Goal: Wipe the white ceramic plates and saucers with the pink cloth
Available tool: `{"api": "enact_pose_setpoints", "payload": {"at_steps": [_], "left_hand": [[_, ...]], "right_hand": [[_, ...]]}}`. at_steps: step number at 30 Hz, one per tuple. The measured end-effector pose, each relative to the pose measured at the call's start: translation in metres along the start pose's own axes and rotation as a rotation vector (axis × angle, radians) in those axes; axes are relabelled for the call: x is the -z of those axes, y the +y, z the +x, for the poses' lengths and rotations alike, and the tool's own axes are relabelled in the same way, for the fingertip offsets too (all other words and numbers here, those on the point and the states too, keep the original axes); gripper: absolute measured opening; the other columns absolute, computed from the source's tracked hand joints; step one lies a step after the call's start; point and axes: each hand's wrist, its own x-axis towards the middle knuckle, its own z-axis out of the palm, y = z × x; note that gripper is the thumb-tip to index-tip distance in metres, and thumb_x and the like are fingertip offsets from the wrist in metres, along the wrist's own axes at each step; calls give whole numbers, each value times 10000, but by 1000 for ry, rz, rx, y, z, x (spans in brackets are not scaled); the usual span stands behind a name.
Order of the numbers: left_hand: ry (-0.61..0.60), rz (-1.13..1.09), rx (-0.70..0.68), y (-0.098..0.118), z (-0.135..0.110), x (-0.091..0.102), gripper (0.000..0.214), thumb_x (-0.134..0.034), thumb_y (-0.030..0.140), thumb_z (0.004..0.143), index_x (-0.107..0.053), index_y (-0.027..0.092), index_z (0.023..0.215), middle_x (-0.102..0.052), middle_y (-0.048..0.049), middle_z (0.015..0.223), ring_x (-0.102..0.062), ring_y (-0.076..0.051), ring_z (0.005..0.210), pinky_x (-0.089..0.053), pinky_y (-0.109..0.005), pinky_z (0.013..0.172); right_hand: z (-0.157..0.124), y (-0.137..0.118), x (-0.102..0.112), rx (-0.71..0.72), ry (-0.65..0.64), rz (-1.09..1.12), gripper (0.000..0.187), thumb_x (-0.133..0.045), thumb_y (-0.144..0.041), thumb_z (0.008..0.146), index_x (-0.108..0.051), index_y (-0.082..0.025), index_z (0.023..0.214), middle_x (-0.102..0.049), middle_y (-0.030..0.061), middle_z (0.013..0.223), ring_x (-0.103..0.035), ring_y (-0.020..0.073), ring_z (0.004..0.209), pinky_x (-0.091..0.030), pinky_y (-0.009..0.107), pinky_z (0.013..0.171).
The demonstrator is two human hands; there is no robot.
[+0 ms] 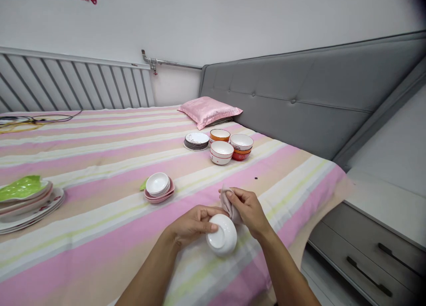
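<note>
My left hand (195, 226) grips a small white bowl (224, 239) by its rim, thumb on the underside. The bowl is tilted so that its foot ring faces me. Just right of it, my right hand (245, 208) pinches a pale pinkish cloth (229, 206) that hangs close to the bowl's far edge. Whether the cloth touches the bowl I cannot tell. To the left, a stack of small white dishes (157, 183) rests in pink dishes (163, 198) on the striped bedspread (109, 235).
Beyond my hands stand stacked bowls (222, 151) and a pile of plates (197, 139). A pink pillow (209, 110) lies by the grey headboard (282, 84). At far left are large plates (55, 204) under a green leaf-shaped dish (21, 188). A drawer cabinet (359, 248) stands right.
</note>
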Motion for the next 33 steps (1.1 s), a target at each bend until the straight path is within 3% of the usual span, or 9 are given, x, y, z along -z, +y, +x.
{"api": "enact_pose_setpoints", "payload": {"at_steps": [3,6,13,16,19,23,27,30,33], "left_hand": [[-6,66,-15,2,0,1,399,-733,274,603,-676,116,965,-590,-67,915,-504,-147,758,-363,-218,637],[26,102,-22,6,-1,6,442,-742,314,588,-673,125,981,-600,-89,985,-524,-172,794,-375,-240,664],[267,80,-66,17,-13,26,536,-715,289,639,-593,136,1138,-637,-90,949,-537,-174,790,-389,-243,681],[254,78,-93,24,-18,24,516,-697,265,662,-586,142,1150,-628,-97,1007,-539,-179,818,-394,-240,683],[205,67,-85,30,-23,8,462,-692,235,662,-616,150,1110,-580,-102,1127,-544,-189,859,-404,-232,666],[132,-58,-80,33,-26,-27,341,-689,191,657,-676,126,992,-536,-108,1212,-557,-178,889,-411,-215,707],[63,-204,28,33,-29,-47,357,-670,159,677,-650,100,1028,-640,-114,959,-585,-138,759,-423,-218,693],[124,-201,-44,37,-32,-41,403,-665,167,687,-611,133,1085,-632,-100,983,-584,-147,805,-423,-229,717],[321,-47,-118,42,-37,-21,434,-670,222,693,-576,174,1114,-585,-99,1119,-569,-177,905,-418,-232,717]], "right_hand": [[1,1,1,15,7,-27,310,-478,-417,810,-641,-153,826,-572,17,708,-491,137,647,-387,233,587],[1,2,4,48,55,-87,315,-470,-418,812,-622,-153,735,-528,-1,638,-454,119,596,-358,218,541],[3,5,11,19,255,-330,283,-514,-423,767,-650,-175,760,-537,4,615,-430,115,543,-356,219,506],[3,3,9,-68,276,-205,292,-532,-443,752,-641,-173,759,-474,-20,512,-372,92,455,-312,211,439],[2,-10,9,-161,296,27,313,-559,-466,736,-611,-165,799,-402,-54,427,-301,67,381,-229,189,371],[-9,-45,16,-159,266,218,318,-588,-481,724,-572,-177,816,-523,-18,548,-458,82,452,-270,154,354],[-22,-84,20,-94,160,128,294,-575,-463,748,-566,-171,784,-557,3,594,-525,97,496,-348,157,375],[-14,-98,16,-68,121,-38,301,-559,-473,751,-560,-173,726,-564,10,601,-585,135,558,-374,169,390],[16,-97,9,-76,68,-213,303,-536,-478,753,-563,-184,685,-590,14,634,-615,173,609,-411,201,412]]}}
